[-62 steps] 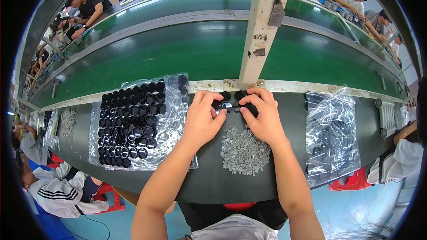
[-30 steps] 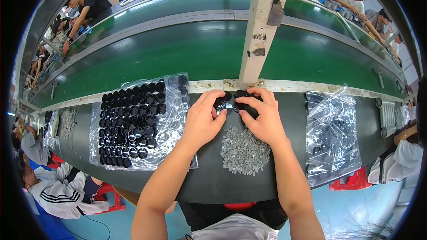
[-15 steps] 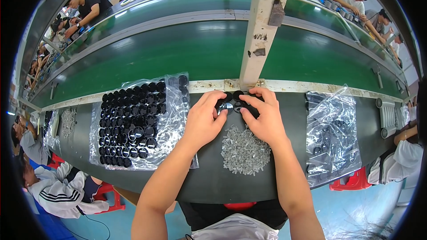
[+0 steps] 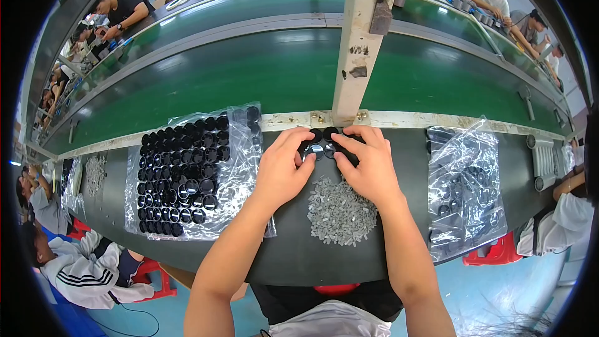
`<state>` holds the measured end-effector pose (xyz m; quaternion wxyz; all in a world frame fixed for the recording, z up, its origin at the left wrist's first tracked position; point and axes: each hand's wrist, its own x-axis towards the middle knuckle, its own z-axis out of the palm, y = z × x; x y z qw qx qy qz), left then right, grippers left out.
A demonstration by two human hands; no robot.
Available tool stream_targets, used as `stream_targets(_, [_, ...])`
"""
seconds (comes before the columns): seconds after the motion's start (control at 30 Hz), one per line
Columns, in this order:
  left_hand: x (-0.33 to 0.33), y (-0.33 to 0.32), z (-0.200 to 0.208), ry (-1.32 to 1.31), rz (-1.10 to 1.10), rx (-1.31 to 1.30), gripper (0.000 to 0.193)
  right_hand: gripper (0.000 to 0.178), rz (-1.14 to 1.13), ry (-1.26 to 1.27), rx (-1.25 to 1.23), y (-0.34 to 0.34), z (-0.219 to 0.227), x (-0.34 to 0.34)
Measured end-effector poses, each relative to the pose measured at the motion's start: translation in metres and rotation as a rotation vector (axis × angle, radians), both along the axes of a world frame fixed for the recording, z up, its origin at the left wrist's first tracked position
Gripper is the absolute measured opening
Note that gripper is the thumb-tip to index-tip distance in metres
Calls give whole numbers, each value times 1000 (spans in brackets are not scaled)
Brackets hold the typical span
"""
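A small cluster of shiny black round caps (image 4: 317, 149) lies on the dark table just in front of the upright post. My left hand (image 4: 282, 165) curls round the cluster's left side, thumb and fingertips against the caps. From the other side my right hand (image 4: 369, 165) closes on it, with thumb and forefinger at the right-hand caps. The fingers partly hide the outer caps. Right below the hands is a loose pile of small grey pieces (image 4: 343, 213).
At left, rows of black caps (image 4: 181, 175) lie on a clear plastic bag (image 4: 240, 181). Another clear bag (image 4: 465, 190) with dark caps rests at right. Beyond stand a pale post (image 4: 359, 56) and a green conveyor belt (image 4: 218, 75). People sit on both sides.
My hands stay round the black caps, with slight finger shifts; the caps between them show a little more plainly. The whole view has shifted slightly.
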<state>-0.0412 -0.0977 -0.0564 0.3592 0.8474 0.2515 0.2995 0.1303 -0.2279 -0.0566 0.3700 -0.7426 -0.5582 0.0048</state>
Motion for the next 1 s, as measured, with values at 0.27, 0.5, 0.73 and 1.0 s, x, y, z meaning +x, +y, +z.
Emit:
stream_targets(0.27, [0, 0, -1, -6, -6, -1, 38, 36, -38, -32, -38, -1, 3, -1])
stream_targets(0.5, [0, 1, -1, -8, -7, 12, 38, 36, -21, -20, -30, -1, 2, 0])
stream_targets(0.73, [0, 0, 1, -1, -15, 7, 37, 37, -15, -31, -40, -1, 1, -2])
stream_targets(1.0, [0, 1, -1, -11, -24, 0, 37, 35, -11, -25, -45, -1, 0, -1])
